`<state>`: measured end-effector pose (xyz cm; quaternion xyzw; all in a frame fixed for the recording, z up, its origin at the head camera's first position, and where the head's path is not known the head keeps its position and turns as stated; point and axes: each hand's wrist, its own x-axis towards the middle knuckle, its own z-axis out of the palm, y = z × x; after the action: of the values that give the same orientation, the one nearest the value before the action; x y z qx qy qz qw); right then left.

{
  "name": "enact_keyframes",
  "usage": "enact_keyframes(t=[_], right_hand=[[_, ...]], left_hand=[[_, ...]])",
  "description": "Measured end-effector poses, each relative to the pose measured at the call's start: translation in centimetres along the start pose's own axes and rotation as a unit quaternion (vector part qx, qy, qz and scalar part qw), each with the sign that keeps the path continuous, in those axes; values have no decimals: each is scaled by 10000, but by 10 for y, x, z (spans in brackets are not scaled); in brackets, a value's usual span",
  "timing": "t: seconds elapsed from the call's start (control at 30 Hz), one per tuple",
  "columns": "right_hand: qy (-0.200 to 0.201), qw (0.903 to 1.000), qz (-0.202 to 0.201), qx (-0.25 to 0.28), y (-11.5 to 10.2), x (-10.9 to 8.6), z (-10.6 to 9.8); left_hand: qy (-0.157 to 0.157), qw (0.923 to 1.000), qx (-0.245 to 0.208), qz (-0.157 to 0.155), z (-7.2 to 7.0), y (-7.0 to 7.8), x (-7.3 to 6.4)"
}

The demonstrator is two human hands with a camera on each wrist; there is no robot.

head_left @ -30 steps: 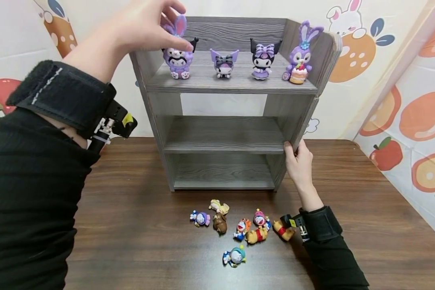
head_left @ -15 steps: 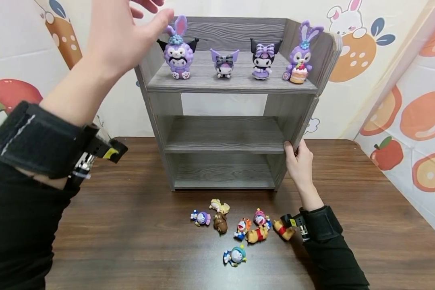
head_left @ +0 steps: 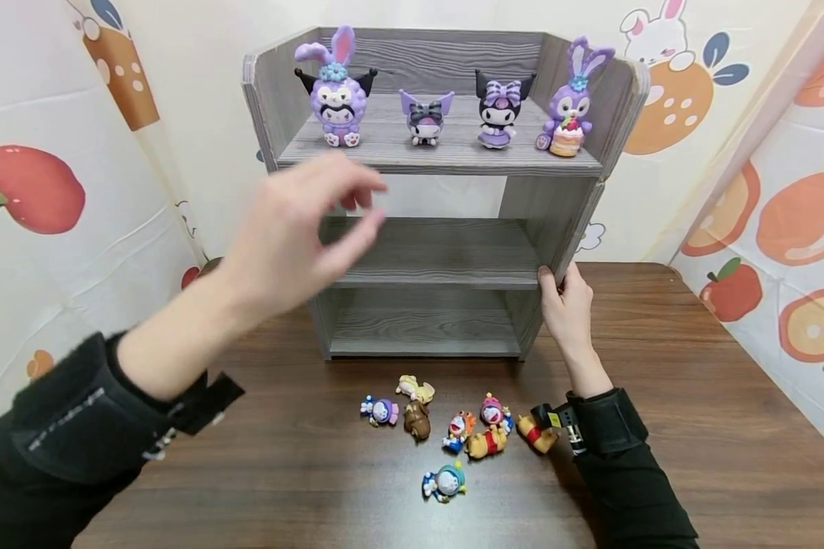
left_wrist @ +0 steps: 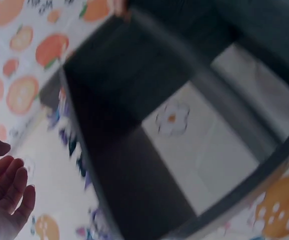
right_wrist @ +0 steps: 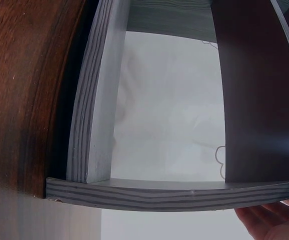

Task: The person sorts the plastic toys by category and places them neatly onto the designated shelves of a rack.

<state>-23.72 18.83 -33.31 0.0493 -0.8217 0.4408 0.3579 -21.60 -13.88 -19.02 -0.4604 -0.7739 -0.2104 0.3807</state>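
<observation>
My left hand [head_left: 298,232] hovers in front of a grey wooden shelf [head_left: 436,278], blurred by motion. Its fingers bend loosely and hold nothing; the left wrist view shows the same hand [left_wrist: 7,192] low at the left. My right hand [head_left: 566,309] grips the shelf's right side panel around middle-board height, thumb at the front edge. On the top board stand a purple figurine with bunny ears [head_left: 336,99], a small one with winged ears [head_left: 426,118], a black-hooded figurine [head_left: 497,114] and a purple rabbit figurine with a cake [head_left: 571,110].
Several small figurines lie on the brown table before the shelf, among them a brown one [head_left: 416,421], a yellow bear [head_left: 487,442] and one with a teal hat [head_left: 446,482]. Another yellow bear [head_left: 537,435] lies beside my right wrist. A fruit-printed cloth [head_left: 783,252] hangs around.
My left hand has come away from the bunny-eared figurine and moved down in front of the shelf. That figurine stays on the top board. My right hand has not moved.
</observation>
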Motion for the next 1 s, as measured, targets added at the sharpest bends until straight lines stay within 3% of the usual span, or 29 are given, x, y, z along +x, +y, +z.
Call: enact_keyframes(t=[0.07, 0.1, 0.23, 0.3, 0.6, 0.77, 1.0], right_hand=[[-13, 10000, 2, 20, 0, 0, 0], [-26, 10000, 2, 47, 0, 0, 0], [-50, 9999, -4, 112, 1, -1, 0], [-58, 9999, -7, 119, 1, -1, 0], [2, 10000, -33, -16, 0, 0, -1], [-17, 10000, -51, 15, 0, 0, 0], [-46, 10000, -60, 62, 0, 0, 0]], left_hand=[[-266, 9989, -359, -141, 9, 14, -12], [-372, 9977, -515, -224, 6, 36, -13], [-761, 9955, -550, -95, 6, 79, -18], [-1040, 9934, -472, -54, 12, 88, -25], [-2533, 9666, -376, -98, 52, 95, -67], [-3257, 9455, -11, -17, 69, 96, -89], [-4037, 9140, 60, -408, 83, 89, -117]])
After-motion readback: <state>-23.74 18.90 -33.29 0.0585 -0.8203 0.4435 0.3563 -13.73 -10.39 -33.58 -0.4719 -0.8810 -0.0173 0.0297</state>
